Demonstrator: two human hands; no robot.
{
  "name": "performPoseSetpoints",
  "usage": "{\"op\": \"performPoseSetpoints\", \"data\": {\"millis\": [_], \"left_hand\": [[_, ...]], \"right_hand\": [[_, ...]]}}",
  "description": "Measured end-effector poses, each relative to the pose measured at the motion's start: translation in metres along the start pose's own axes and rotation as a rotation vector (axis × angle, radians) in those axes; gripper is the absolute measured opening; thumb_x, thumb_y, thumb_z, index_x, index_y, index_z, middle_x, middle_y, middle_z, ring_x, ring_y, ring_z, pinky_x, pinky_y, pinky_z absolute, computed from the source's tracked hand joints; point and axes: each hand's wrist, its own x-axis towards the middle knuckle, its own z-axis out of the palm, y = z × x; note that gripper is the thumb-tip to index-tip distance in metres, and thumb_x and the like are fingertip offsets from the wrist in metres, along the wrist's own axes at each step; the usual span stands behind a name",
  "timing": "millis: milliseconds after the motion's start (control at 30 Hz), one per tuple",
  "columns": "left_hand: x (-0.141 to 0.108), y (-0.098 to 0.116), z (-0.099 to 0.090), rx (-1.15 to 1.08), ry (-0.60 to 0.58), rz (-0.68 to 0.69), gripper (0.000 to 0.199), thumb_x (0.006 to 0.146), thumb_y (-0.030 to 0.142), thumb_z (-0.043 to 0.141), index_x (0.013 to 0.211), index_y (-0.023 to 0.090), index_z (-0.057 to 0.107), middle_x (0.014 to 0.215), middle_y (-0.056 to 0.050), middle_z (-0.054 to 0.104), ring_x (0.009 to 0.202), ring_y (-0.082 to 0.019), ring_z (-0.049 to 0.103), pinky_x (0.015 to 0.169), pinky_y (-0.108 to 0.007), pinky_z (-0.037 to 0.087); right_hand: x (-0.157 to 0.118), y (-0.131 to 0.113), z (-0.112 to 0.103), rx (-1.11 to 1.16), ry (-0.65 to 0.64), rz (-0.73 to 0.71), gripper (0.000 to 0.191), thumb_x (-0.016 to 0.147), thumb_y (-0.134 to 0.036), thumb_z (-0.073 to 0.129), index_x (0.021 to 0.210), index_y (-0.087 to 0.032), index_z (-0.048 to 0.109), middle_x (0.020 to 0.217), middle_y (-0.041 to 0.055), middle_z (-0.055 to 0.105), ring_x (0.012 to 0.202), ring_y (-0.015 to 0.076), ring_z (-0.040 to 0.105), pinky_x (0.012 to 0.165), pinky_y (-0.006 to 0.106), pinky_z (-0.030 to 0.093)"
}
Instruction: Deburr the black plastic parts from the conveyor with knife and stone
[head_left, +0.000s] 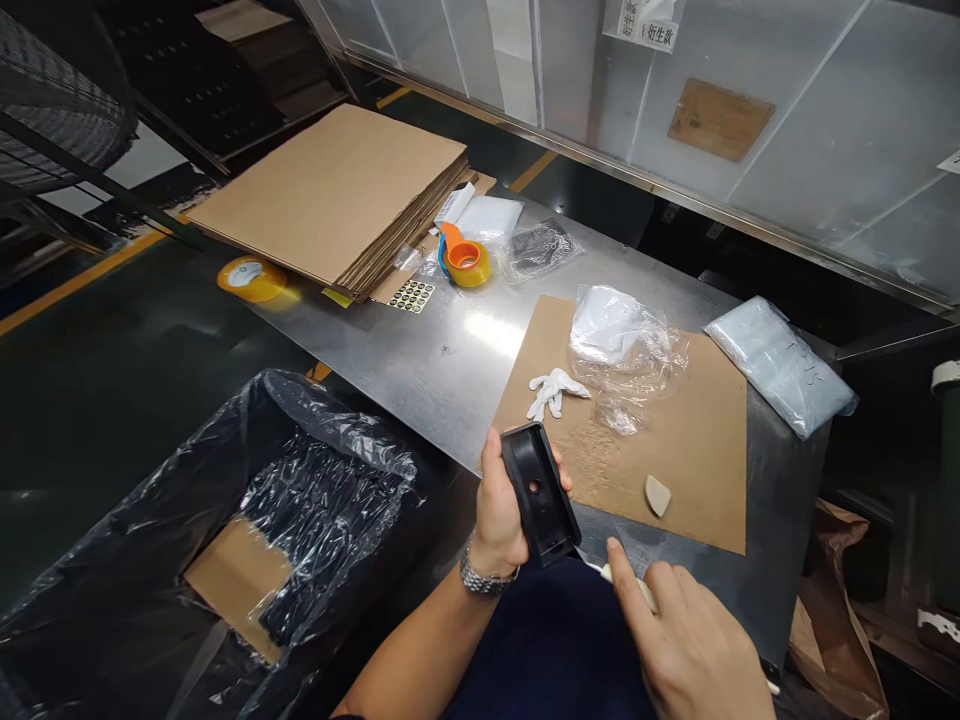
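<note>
In my left hand I grip a black rectangular plastic part, with a raised rim and a round hole in its floor. The thumb lies along one long side and the fingertips show on the other. My right hand is closed around a slim white-handled tool, index finger stretched along it. Its thin tip points at the lower end of the part; whether they touch I cannot tell. On a cardboard sheet beyond lie a white glove, a beige wedge-shaped piece and a clear plastic bag.
A stack of cardboard sheets sits at the metal table's far left end, near tape rolls and an orange tape dispenser. A wrapped packet lies at right. Left below stands a bin lined with black plastic.
</note>
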Motion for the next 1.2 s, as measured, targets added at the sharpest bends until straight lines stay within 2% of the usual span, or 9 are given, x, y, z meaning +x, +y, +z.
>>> {"op": "performPoseSetpoints", "data": {"millis": [200,433,700,900,1067,1200], "left_hand": [[-0.002,0.000,0.001,0.005,-0.012,0.012,0.051,0.078,0.061,0.037,0.077,0.015,0.059,0.061,-0.001,0.059,0.047,-0.013,0.054,0.044,-0.024,0.043],[0.000,-0.002,-0.002,-0.001,-0.037,-0.056,0.055,0.075,0.064,0.039,0.069,0.014,0.060,0.058,-0.002,0.058,0.048,-0.014,0.056,0.043,-0.023,0.043],[0.002,-0.002,-0.003,0.094,0.006,-0.148,0.062,0.073,0.069,0.036,0.066,0.012,0.060,0.049,-0.005,0.058,0.044,-0.013,0.054,0.043,-0.022,0.043],[0.007,-0.002,-0.008,0.169,0.036,-0.214,0.064,0.072,0.070,0.035,0.067,0.011,0.060,0.048,-0.006,0.059,0.043,-0.014,0.055,0.045,-0.023,0.045],[0.008,-0.002,-0.008,0.235,0.047,-0.230,0.066,0.071,0.072,0.033,0.068,0.011,0.060,0.048,-0.007,0.060,0.041,-0.014,0.054,0.041,-0.023,0.042],[0.007,-0.004,-0.009,0.265,0.037,-0.215,0.066,0.072,0.072,0.033,0.069,0.012,0.060,0.049,-0.006,0.060,0.042,-0.014,0.054,0.041,-0.023,0.042]], "right_hand": [[0.000,0.001,-0.001,0.018,-0.012,-0.013,0.040,0.083,-0.008,0.031,0.118,-0.009,0.050,0.061,0.0017,0.044,0.053,0.0140,0.040,0.052,0.028,0.027],[-0.002,0.000,-0.001,-0.002,-0.033,-0.023,0.042,0.080,-0.006,0.034,0.118,-0.009,0.051,0.061,0.0016,0.043,0.052,0.0135,0.040,0.053,0.029,0.026],[0.001,0.001,-0.002,-0.047,-0.025,-0.029,0.043,0.078,-0.006,0.034,0.118,-0.007,0.051,0.060,0.0024,0.044,0.052,0.0147,0.040,0.053,0.030,0.023],[0.002,0.004,0.002,0.057,0.000,-0.002,0.040,0.085,-0.008,0.030,0.117,-0.010,0.051,0.060,0.0023,0.047,0.053,0.0150,0.042,0.053,0.030,0.025],[0.005,0.007,0.002,0.145,0.048,0.059,0.031,0.092,-0.016,0.028,0.107,-0.010,0.055,0.052,-0.0014,0.047,0.045,0.0117,0.044,0.050,0.028,0.025],[0.004,0.006,0.004,0.123,-0.020,0.075,0.035,0.095,-0.019,0.022,0.099,-0.012,0.057,0.050,-0.0019,0.050,0.041,0.0116,0.050,0.045,0.028,0.025]]}}
